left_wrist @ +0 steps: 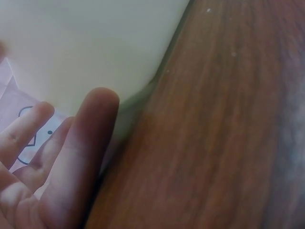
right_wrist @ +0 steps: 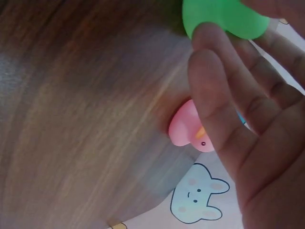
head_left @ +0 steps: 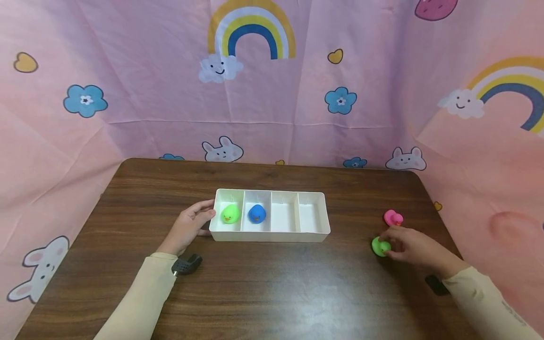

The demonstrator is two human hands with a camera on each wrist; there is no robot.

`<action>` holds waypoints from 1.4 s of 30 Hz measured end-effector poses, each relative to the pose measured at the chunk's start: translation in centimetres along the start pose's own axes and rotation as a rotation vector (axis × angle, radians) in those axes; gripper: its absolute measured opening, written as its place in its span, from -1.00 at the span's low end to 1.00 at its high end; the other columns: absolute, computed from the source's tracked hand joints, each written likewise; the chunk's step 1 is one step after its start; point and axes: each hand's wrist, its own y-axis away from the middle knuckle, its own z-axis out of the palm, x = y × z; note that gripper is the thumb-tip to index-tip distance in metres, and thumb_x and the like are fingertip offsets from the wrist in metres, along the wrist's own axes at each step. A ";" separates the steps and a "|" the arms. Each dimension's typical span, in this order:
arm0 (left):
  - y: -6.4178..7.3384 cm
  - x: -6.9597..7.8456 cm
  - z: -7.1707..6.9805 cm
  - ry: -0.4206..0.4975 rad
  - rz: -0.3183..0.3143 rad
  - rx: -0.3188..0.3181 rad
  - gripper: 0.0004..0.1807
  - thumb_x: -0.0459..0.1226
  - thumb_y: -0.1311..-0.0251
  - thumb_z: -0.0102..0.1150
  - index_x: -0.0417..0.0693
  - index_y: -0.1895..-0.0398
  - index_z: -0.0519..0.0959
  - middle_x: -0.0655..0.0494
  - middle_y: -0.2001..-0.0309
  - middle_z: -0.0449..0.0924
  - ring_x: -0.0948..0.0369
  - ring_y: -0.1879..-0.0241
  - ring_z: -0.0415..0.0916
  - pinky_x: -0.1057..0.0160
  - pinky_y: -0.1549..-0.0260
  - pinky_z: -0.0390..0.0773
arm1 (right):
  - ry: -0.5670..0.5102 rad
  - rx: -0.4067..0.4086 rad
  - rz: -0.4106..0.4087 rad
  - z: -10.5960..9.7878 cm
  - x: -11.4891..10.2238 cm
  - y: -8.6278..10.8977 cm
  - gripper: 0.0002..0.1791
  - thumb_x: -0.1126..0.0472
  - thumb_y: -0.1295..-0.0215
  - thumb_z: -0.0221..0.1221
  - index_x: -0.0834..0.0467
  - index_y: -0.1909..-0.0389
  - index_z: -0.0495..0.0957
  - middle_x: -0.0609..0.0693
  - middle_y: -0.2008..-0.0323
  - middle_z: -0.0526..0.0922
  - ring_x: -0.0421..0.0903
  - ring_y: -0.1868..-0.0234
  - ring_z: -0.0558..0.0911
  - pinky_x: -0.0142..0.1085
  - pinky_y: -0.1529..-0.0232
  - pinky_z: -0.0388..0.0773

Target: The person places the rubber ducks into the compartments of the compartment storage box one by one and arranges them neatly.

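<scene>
A white tray (head_left: pixel 267 237) with a row of compartments lies on the table. My left hand (head_left: pixel 187 226) is at its left end, its fairly straight fingers (left_wrist: pixel 93 129) against the outer wall. A light green duck (head_left: pixel 230 214) sits in the leftmost compartment and a blue duck (head_left: pixel 257 214) in the one beside it. Far to the right, my right hand (head_left: pixel 408 244) pinches another green rubber duck (head_left: pixel 379 247) between thumb and fingers. Just behind that hand stands a pink duck (head_left: pixel 392 218), partly covered by fingers in the right wrist view.
The brown wooden table (head_left: pixel 272 293) has rounded back corners. A patterned pink and purple cloth (head_left: pixel 161 94) hangs behind it and along both sides. The cloth comes close to the right table edge, near the right forearm.
</scene>
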 end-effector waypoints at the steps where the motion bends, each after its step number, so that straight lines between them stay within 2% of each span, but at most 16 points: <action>1: 0.0 0.0 0.0 0.002 -0.001 0.000 -0.32 0.07 -0.50 0.12 -0.06 -0.52 0.33 -0.22 -0.41 0.42 -0.08 -0.19 0.58 0.09 0.10 0.75 | 0.000 0.006 0.000 0.1 0.0 0.1 -0.68 0.24 -0.26 0.42 0.09 0.00 0.63 -0.14 0.09 0.67 -0.28 0.20 0.57 -0.35 0.19 0.64; 5: 0.1 0.1 0.1 0.003 -0.001 -0.001 -0.32 0.07 -0.50 0.13 -0.06 -0.52 0.33 -0.22 -0.41 0.42 -0.09 -0.20 0.58 0.09 0.10 0.75 | 0.012 0.038 -0.041 0.4 0.3 0.2 -0.69 0.29 -0.23 0.42 0.11 0.02 0.63 -0.12 0.13 0.64 -0.32 0.30 0.52 -0.40 0.33 0.58; 8: 0.1 0.0 0.1 0.004 0.001 0.000 -0.32 0.07 -0.50 0.13 -0.06 -0.52 0.33 -0.22 -0.41 0.42 -0.08 -0.20 0.57 0.10 0.10 0.75 | 0.033 0.063 -0.077 0.6 0.4 0.2 -0.70 0.32 -0.21 0.43 0.12 0.04 0.64 -0.10 0.13 0.64 -0.34 0.33 0.51 -0.41 0.36 0.56; 14: 0.1 -0.1 -0.1 0.014 0.003 0.001 -0.32 0.07 -0.49 0.14 -0.06 -0.52 0.34 -0.22 -0.41 0.42 -0.07 -0.19 0.57 0.09 0.10 0.75 | 0.057 0.135 -0.086 0.9 -0.1 0.0 -0.73 0.27 -0.26 0.43 0.08 0.02 0.70 -0.15 0.09 0.67 -0.30 0.17 0.60 -0.34 0.18 0.66; 18: 0.0 -0.1 -0.1 0.017 0.007 0.001 -0.32 0.06 -0.48 0.15 -0.06 -0.52 0.34 -0.21 -0.42 0.42 -0.07 -0.20 0.57 0.10 0.11 0.75 | 0.079 0.198 -0.049 0.8 -0.8 -0.1 -0.72 0.26 -0.28 0.42 0.08 -0.01 0.73 -0.18 0.08 0.70 -0.23 0.09 0.63 -0.24 0.05 0.68; 23: 0.1 -0.2 0.0 0.009 0.002 0.005 -0.33 0.06 -0.48 0.16 -0.03 -0.52 0.35 -0.19 -0.42 0.42 -0.08 -0.21 0.57 0.11 0.11 0.75 | 0.032 0.246 0.089 0.2 -1.8 -0.5 -0.69 0.23 -0.30 0.41 0.06 -0.04 0.65 -0.14 0.10 0.71 -0.15 0.15 0.65 -0.24 0.13 0.66; 25: 0.1 -0.1 0.1 0.005 0.003 0.008 -0.33 0.06 -0.48 0.15 -0.02 -0.52 0.35 -0.19 -0.42 0.42 -0.08 -0.21 0.57 0.12 0.11 0.75 | 0.018 0.283 0.107 -0.1 -2.0 -0.7 -0.71 0.24 -0.28 0.42 0.05 0.01 0.62 -0.14 0.17 0.69 -0.13 0.22 0.63 -0.27 0.21 0.61; 30: 0.3 0.0 0.1 -0.001 0.009 0.012 -0.33 0.06 -0.50 0.13 -0.04 -0.52 0.34 -0.21 -0.42 0.42 -0.10 -0.21 0.57 0.12 0.11 0.75 | 0.053 0.397 -0.015 -0.5 -2.5 -1.5 -0.71 0.35 -0.19 0.46 0.09 0.11 0.64 -0.13 0.28 0.63 -0.17 0.34 0.55 -0.36 0.35 0.54; 35: 0.3 0.0 0.1 -0.002 0.014 0.013 -0.33 0.06 -0.50 0.12 -0.06 -0.52 0.34 -0.22 -0.41 0.42 -0.09 -0.20 0.58 0.12 0.10 0.75 | 0.058 0.443 -0.104 -0.7 -3.4 -2.3 -0.69 0.39 -0.17 0.46 0.10 0.09 0.66 -0.18 0.30 0.59 -0.20 0.36 0.52 -0.40 0.39 0.49; 38: 0.3 0.0 0.1 0.004 0.013 0.012 -0.34 0.06 -0.50 0.12 -0.06 -0.52 0.34 -0.22 -0.41 0.42 -0.09 -0.19 0.58 0.13 0.10 0.75 | 0.057 0.455 -0.127 -0.8 -4.1 -2.9 -0.68 0.39 -0.17 0.46 0.09 0.08 0.66 -0.19 0.33 0.57 -0.24 0.38 0.50 -0.39 0.41 0.47; 42: 0.3 0.2 0.2 0.006 0.014 0.008 -0.34 0.06 -0.51 0.12 -0.05 -0.52 0.34 -0.22 -0.42 0.42 -0.10 -0.20 0.57 0.13 0.11 0.75 | 0.045 0.471 -0.146 -1.0 -5.1 -3.6 -0.67 0.38 -0.15 0.48 0.11 0.09 0.65 -0.16 0.27 0.66 -0.36 0.43 0.50 -0.39 0.46 0.48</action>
